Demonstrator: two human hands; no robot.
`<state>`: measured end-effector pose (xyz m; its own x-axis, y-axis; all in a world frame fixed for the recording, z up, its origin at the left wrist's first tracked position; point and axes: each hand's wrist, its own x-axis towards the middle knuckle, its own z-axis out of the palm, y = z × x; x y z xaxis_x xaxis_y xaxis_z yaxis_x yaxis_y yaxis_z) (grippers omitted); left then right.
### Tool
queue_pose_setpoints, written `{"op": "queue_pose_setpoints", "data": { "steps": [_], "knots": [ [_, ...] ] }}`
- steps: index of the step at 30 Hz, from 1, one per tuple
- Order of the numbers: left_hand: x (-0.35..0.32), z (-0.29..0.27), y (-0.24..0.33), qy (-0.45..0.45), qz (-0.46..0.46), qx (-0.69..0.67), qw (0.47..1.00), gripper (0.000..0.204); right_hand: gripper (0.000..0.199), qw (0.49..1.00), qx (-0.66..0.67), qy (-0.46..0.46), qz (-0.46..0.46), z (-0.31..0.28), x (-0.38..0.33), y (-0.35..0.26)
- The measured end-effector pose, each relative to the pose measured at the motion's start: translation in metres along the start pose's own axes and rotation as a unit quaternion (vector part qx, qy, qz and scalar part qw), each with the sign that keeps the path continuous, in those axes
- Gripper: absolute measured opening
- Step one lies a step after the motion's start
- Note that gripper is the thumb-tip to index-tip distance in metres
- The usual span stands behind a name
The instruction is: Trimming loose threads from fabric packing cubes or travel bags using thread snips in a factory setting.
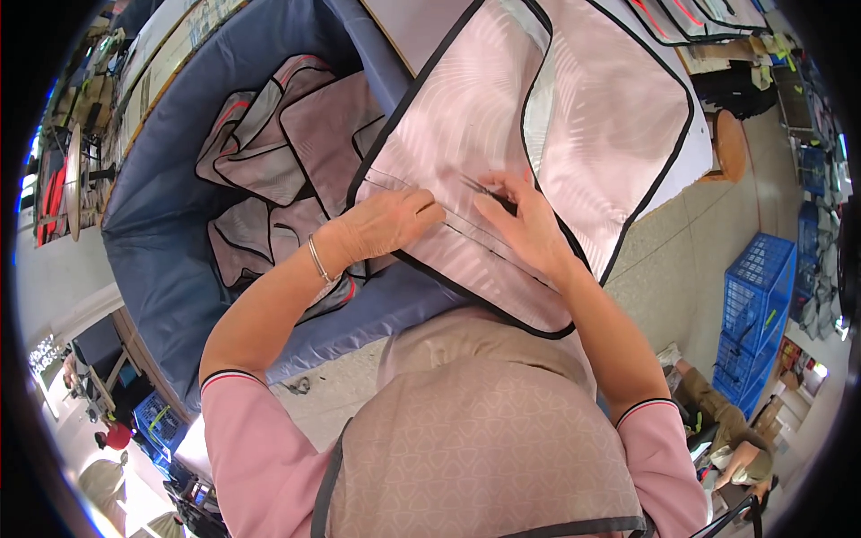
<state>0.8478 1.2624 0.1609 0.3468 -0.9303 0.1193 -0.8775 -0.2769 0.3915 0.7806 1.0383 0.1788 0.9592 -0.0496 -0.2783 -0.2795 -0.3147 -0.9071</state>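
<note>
Two hands are working on one pale pink fabric panel (502, 134) with black edging, spread over the surface (404, 27) edge and hanging toward the person's lap. Far left, a big blue cloth bin (161, 206) holds a pile of similar grey-pink pieces (278, 134). Left hand (386, 224), bracelet (317, 260) on the wrist, lies knuckles up, fingers curled, pressing the panel flat along a dark seam line. Just beside it, right hand (525, 220) pinches a small dark tool (484, 188) against that seam; can't tell what kind. Further right, blue crates (758, 305) are stacked on the floor.
</note>
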Motion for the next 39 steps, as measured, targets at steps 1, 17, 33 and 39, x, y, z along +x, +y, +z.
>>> {"op": "queue_pose_setpoints", "data": {
  "steps": [1,17,33,39],
  "knots": [
    [0.001,-0.003,-0.001,-0.006,0.016,-0.019,1.000,0.012,0.026,0.998,-0.056,0.004,-0.016,-0.003,-0.007,-0.002],
    [0.006,-0.001,0.001,0.048,-0.013,-0.072,0.996,0.012,0.021,0.915,-0.311,-0.065,-0.250,-0.007,-0.008,0.000],
    [0.005,0.000,0.002,0.070,-0.007,-0.065,0.995,0.014,0.020,0.901,-0.330,-0.073,-0.272,-0.012,-0.008,-0.002],
    [0.005,-0.002,0.004,0.068,-0.018,-0.072,0.995,0.013,0.022,0.946,-0.223,-0.057,-0.228,-0.010,-0.007,0.002]
  ]
}}
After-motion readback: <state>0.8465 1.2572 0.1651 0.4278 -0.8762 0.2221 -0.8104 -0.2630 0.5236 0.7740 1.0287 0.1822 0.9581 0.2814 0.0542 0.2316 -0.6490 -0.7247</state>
